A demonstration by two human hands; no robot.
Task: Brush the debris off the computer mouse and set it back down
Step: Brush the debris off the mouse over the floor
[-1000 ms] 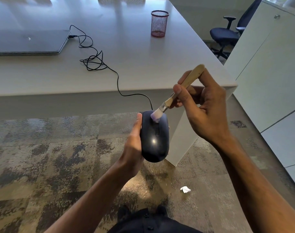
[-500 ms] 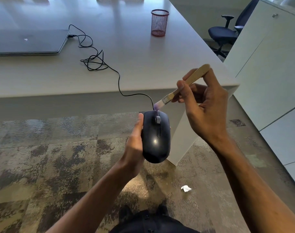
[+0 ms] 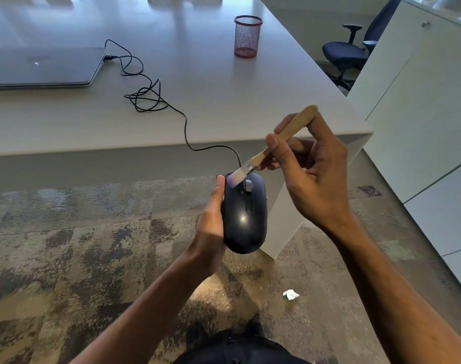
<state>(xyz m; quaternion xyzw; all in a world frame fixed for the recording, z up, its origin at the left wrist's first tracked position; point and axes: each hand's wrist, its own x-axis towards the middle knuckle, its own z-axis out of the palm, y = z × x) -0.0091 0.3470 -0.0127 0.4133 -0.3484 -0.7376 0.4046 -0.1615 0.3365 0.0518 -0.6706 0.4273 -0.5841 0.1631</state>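
Head view: my left hand (image 3: pixel 211 227) has its grip closed round the mouse (image 3: pixel 245 214), thumb along its left edge, other fingers hidden behind the body. Mouse is held in the air off the surface (image 3: pixel 224 101), over the carpet, nose pointing to 12 o'clock, top facing me. Its cable (image 3: pixel 184 122) runs up toward 11 o'clock across the surface to the closed laptop (image 3: pixel 42 67).

My right hand (image 3: pixel 316 174) has a closed pinch grip on the brush (image 3: pixel 276 143), thumb and fingers on the wooden handle, handle end out toward 1 o'clock. Bristles touch the mouse's front left button, just beside the scroll wheel (image 3: pixel 248 185).

Versus 0.5 s ago: bristles were off the mouse, just above its nose; now they're down on the left button. Both grips unchanged. Mouse in about the same spot.

Red mesh cup (image 3: pixel 247 36) sits on the surface at 12 o'clock. Scrap of white paper (image 3: pixel 291 294) on the carpet at 5 o'clock.
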